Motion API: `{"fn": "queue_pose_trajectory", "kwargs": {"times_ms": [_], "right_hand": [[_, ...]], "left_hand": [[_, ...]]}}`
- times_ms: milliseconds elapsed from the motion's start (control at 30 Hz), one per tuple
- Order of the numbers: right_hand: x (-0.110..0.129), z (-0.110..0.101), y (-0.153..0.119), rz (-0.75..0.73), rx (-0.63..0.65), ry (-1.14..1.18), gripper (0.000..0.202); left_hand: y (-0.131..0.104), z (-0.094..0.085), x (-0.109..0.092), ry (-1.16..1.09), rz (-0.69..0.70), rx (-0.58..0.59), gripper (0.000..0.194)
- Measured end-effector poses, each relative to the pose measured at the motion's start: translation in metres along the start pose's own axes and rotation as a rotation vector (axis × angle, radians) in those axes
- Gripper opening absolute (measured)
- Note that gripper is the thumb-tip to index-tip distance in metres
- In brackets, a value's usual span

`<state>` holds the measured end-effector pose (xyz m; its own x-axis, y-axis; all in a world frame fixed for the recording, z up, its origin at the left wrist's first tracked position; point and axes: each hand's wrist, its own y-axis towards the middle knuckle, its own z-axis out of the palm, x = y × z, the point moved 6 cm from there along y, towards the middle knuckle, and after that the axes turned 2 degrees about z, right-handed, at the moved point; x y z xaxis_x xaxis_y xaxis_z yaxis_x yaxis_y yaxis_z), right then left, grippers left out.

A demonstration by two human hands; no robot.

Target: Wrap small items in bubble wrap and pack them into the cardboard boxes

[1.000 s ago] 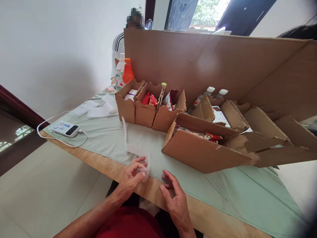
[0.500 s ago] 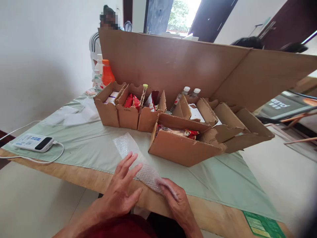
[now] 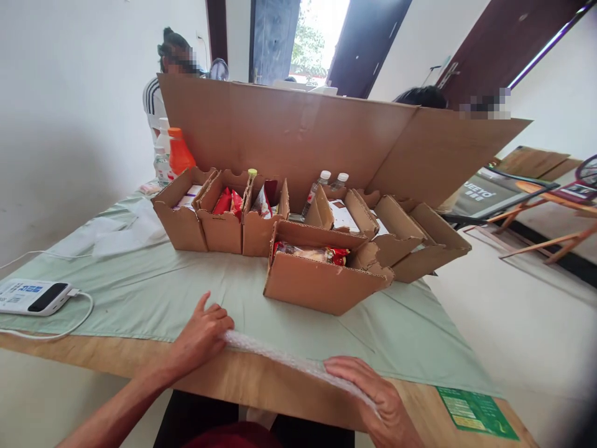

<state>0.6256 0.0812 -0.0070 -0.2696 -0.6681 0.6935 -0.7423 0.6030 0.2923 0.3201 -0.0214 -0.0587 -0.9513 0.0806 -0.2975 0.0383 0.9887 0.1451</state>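
Note:
A strip of bubble wrap [image 3: 284, 359] is stretched between my hands at the table's near edge, seen nearly edge-on. My left hand [image 3: 205, 333] pinches its left end, index finger raised. My right hand [image 3: 366, 392] grips the other end, fingers laid over the top and thumb hidden. Just beyond stands a cardboard box [image 3: 321, 283] with red and clear packaged items [image 3: 310, 254] in it.
Several open cardboard bins [image 3: 221, 233] with packets stand behind, before a tall cardboard panel [image 3: 289, 124]. An orange bottle [image 3: 180, 152] is at the back left. A white power bank [image 3: 32, 297] with a cable lies left. A green printed sheet [image 3: 476, 412] lies front right.
My left hand has gone from spread over the bubble wrap to pinching its far end. The strip has turned and now lies along the table edge. The camera view has shifted right.

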Motion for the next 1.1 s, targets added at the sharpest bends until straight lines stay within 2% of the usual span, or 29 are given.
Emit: {"fn": "queue_pose_trajectory", "kwargs": {"times_ms": [100,167,233,267,333,433,500,600,700,733,800,900,967,1033,1100], "right_hand": [[-0.003,-0.017,0.0,-0.062,-0.073,-0.068,0.048],[-0.006,-0.026,0.001,-0.066,-0.121,-0.136,0.05],[-0.011,-0.03,0.001,-0.074,-0.159,-0.226,0.051],[-0.016,-0.03,0.0,-0.075,-0.164,-0.285,0.052],[-0.031,-0.025,-0.009,-0.05,-0.137,-0.422,0.054],[-0.063,-0.017,-0.035,0.078,-0.026,-0.576,0.053],[-0.077,-0.017,-0.056,0.162,0.03,-0.591,0.053],[-0.074,-0.028,-0.068,0.221,-0.016,-0.528,0.045],[-0.049,-0.029,-0.049,0.235,-0.174,-0.404,0.033],[-0.039,-0.021,-0.037,0.228,-0.21,-0.362,0.03],[-0.019,0.009,-0.009,0.195,-0.194,-0.298,0.029],[0.004,0.078,0.03,0.125,0.024,-0.266,0.04],[0.009,0.114,0.044,0.104,0.116,-0.293,0.047],[0.006,0.13,0.046,0.096,0.135,-0.335,0.047],[-0.003,0.127,0.037,0.101,0.111,-0.384,0.043]], "left_hand": [[-0.007,-0.026,0.013,0.071,-0.039,-0.131,0.029],[-0.01,-0.046,0.009,0.13,-0.02,-0.279,0.027],[-0.014,-0.055,0.002,0.178,0.007,-0.394,0.024],[-0.017,-0.053,-0.002,0.197,0.017,-0.419,0.024],[-0.025,-0.038,-0.008,0.217,0.036,-0.391,0.027],[-0.045,-0.007,-0.013,0.185,0.096,-0.234,0.035],[-0.059,0.002,-0.013,0.121,0.11,-0.171,0.043],[-0.065,-0.005,-0.012,0.024,0.062,-0.204,0.041],[-0.05,-0.01,-0.025,-0.041,0.042,-0.282,0.029],[-0.041,-0.007,-0.033,-0.058,0.052,-0.293,0.028],[-0.021,0.006,-0.052,-0.081,0.083,-0.273,0.033],[0.003,0.036,-0.072,-0.053,0.103,-0.184,0.045],[0.008,0.052,-0.074,-0.005,0.088,-0.129,0.048],[0.004,0.06,-0.066,0.041,0.073,-0.101,0.049],[-0.007,0.058,-0.053,0.078,0.061,-0.104,0.048]]}}
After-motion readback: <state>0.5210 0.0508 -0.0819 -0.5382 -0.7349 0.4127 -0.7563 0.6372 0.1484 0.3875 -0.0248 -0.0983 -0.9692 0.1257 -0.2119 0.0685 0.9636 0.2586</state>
